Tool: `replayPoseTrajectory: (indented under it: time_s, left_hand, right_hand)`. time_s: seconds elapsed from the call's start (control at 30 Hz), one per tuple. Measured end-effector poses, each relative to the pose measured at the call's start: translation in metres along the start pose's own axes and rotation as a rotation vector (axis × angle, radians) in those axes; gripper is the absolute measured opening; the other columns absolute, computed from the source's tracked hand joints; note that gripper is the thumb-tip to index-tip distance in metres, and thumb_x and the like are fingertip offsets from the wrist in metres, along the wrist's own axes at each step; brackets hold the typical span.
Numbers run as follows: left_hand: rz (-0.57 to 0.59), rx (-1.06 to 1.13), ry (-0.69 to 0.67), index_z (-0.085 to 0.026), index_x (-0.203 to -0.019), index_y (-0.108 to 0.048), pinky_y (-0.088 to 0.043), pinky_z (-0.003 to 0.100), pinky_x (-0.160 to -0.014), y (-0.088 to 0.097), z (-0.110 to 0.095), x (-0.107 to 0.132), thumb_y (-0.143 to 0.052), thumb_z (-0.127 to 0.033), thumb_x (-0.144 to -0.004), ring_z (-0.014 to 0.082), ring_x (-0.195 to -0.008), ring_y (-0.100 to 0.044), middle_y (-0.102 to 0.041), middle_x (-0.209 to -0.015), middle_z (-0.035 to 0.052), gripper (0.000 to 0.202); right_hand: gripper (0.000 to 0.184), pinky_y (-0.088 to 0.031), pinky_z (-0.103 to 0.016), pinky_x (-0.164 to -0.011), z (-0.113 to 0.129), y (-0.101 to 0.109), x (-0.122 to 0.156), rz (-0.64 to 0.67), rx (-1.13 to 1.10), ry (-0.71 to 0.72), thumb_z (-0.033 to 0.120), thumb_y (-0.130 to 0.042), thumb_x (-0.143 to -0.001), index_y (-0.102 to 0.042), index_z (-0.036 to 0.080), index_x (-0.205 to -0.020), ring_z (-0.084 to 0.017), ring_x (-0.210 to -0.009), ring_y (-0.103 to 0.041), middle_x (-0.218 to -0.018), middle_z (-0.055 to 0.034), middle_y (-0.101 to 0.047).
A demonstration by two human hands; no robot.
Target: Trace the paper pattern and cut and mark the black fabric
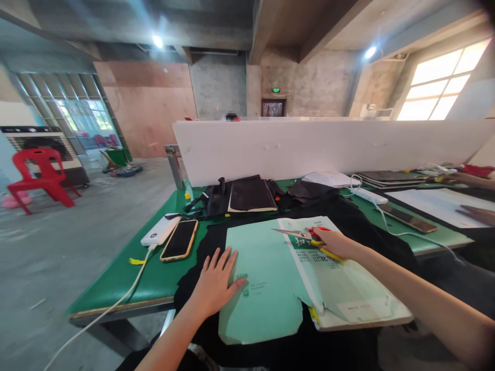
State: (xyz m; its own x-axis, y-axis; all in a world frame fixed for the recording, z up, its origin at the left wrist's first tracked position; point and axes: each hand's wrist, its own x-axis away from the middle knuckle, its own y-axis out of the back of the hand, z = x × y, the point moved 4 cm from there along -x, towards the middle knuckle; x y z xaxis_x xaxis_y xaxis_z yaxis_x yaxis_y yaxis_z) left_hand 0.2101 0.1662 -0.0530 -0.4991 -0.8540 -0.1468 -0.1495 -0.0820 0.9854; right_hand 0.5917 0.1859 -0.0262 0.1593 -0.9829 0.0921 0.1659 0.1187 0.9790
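Observation:
A book with a pale green cover [266, 314] lies opened out on black fabric [204, 247] in front of me. My left hand [218, 283] rests flat on the left cover, fingers spread. In my right hand [332, 242] is a pair of scissors [290, 233] with red and yellow handles, held above the printed right cover. The blades point left, across the white spine strip. Near the bottom of the spine the cover edge is torn, and a bit of yellow shows there.
A phone [180, 240] and a white power bank [158, 229] with a cable lie on the green table [116, 278] at left. Behind the book sits a black-covered book [253, 195]. Another person's hand [477, 214] rests on white paper at right. A white partition [309, 147] stands behind.

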Motion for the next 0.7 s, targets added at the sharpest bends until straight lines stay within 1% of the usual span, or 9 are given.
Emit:
replayPoseTrajectory:
  time_s: [0.1, 0.2, 0.37, 0.5, 0.6, 0.7]
  left_hand:
    - [0.008, -0.010, -0.013, -0.027, -0.142, -0.021, -0.022, 0.057, -0.106, 0.001, -0.003, 0.005, -0.024, -0.066, -0.083, 0.0341, -0.137, -0.014, -0.024, -0.149, 0.0045, 0.071]
    - [0.030, -0.002, -0.015, -0.029, -0.142, -0.020, -0.022, 0.057, -0.106, 0.002, -0.005, 0.009, -0.025, -0.067, -0.083, 0.0348, -0.137, -0.013, -0.023, -0.150, 0.0025, 0.071]
    - [0.055, 0.036, -0.011, -0.029, -0.142, -0.021, -0.019, 0.058, -0.107, 0.004, -0.007, 0.010, -0.023, -0.068, -0.082, 0.0354, -0.137, -0.011, -0.021, -0.150, 0.0003, 0.072]
    - [0.066, 0.051, 0.019, -0.028, -0.142, -0.023, -0.020, 0.056, -0.108, 0.002, -0.005, 0.008, -0.022, -0.069, -0.082, 0.0340, -0.137, -0.011, -0.022, -0.150, 0.0011, 0.073]
    - [0.055, 0.049, 0.041, -0.027, -0.142, -0.024, -0.021, 0.056, -0.107, 0.001, -0.004, 0.006, -0.023, -0.069, -0.081, 0.0339, -0.137, -0.012, -0.024, -0.150, 0.0021, 0.074]
    - [0.041, 0.036, 0.054, -0.027, -0.142, -0.024, -0.022, 0.055, -0.107, 0.000, -0.005, 0.005, -0.023, -0.069, -0.082, 0.0340, -0.137, -0.013, -0.023, -0.150, 0.0014, 0.073]
  right_hand:
    - [0.048, -0.040, -0.031, -0.075, 0.001, -0.001, 0.007, 0.001, 0.006, -0.008, 0.025, -0.052, -0.073, -0.045, 0.017, -0.119, -0.025, -0.093, -0.057, -0.108, -0.0123, -0.059]
    - [0.046, -0.040, -0.030, -0.072, 0.002, -0.001, 0.015, 0.002, 0.010, -0.020, 0.026, -0.051, -0.073, -0.045, 0.017, -0.118, -0.025, -0.088, -0.058, -0.103, -0.0118, -0.060]
    - [0.045, -0.039, -0.029, -0.069, 0.002, 0.000, 0.022, 0.008, 0.017, -0.015, 0.028, -0.053, -0.072, -0.047, 0.018, -0.115, -0.024, -0.085, -0.058, -0.101, -0.0105, -0.061]
    - [0.041, -0.039, -0.029, -0.067, 0.002, 0.006, 0.015, 0.017, 0.017, -0.001, 0.027, -0.051, -0.073, -0.049, 0.017, -0.113, -0.023, -0.082, -0.058, -0.098, -0.0102, -0.061]
    - [0.036, -0.039, -0.028, -0.069, 0.004, 0.011, 0.006, 0.017, 0.012, 0.026, 0.025, -0.051, -0.073, -0.051, 0.017, -0.109, -0.023, -0.085, -0.058, -0.101, -0.0109, -0.061]
    - [0.032, -0.040, -0.028, -0.069, 0.006, 0.014, -0.001, 0.015, 0.000, 0.050, 0.025, -0.050, -0.075, -0.052, 0.017, -0.106, -0.022, -0.086, -0.058, -0.103, -0.0112, -0.061]
